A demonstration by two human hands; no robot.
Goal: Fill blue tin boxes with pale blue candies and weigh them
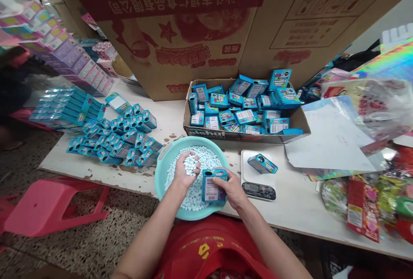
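Observation:
My left hand point(184, 170) is cupped around a heap of small pale candies point(191, 165), over a light turquoise basin point(158, 184) that holds many more of them. In my right hand point(232, 187) is a small blue candy box point(211, 189), upright above the basin's right side, its dark round opening at the top. Another blue candy box point(263, 163) lies on a white digital scale point(251, 172), right of the basin.
Behind the basin, an open carton point(206, 133) is filled with blue boxes, and a large cardboard box point(193, 33) stands behind it. Several blue boxes point(119, 141) with openings cluster at left. Papers point(329, 137) and red packets point(363, 206) lie at right; a pink stool point(54, 206) stands left.

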